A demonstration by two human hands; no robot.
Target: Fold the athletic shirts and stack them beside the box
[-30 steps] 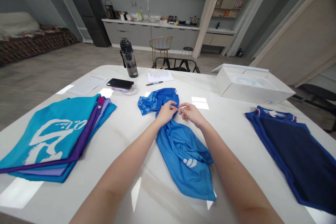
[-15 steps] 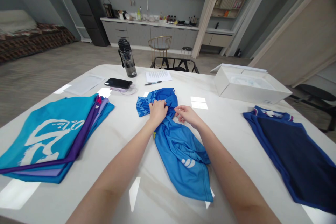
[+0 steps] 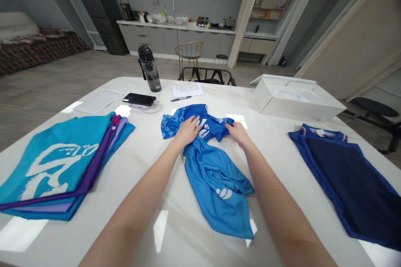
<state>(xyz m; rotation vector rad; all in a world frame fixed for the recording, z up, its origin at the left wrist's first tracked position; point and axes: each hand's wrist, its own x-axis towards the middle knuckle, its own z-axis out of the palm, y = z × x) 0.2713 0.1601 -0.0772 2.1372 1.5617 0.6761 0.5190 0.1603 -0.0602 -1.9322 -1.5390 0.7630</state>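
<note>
A crumpled blue T-shirt [image 3: 216, 171] with white print lies in the middle of the table, its darker patterned top part away from me and its lighter hem towards me. My left hand [image 3: 188, 130] rests on the upper part, fingers stretched out over the white lettering. At the shirt's right side, my right hand [image 3: 238, 132] pinches the end of a short blue sleeve and holds it out to the right. Folds hide part of the shirt's middle.
Folded teal and purple shirts [image 3: 62, 158] are stacked at left, folded navy clothes [image 3: 347, 179] at right. Towards the back of the white table [image 3: 140, 200] are a phone [image 3: 139, 99], a bottle [image 3: 149, 69], a pen [image 3: 181, 98], papers [image 3: 188, 89] and a white box [image 3: 297, 104].
My right hand has moved right and drawn the sleeve out of the bunched fabric, uncovering white lettering. The left hand has flattened on the shirt.
</note>
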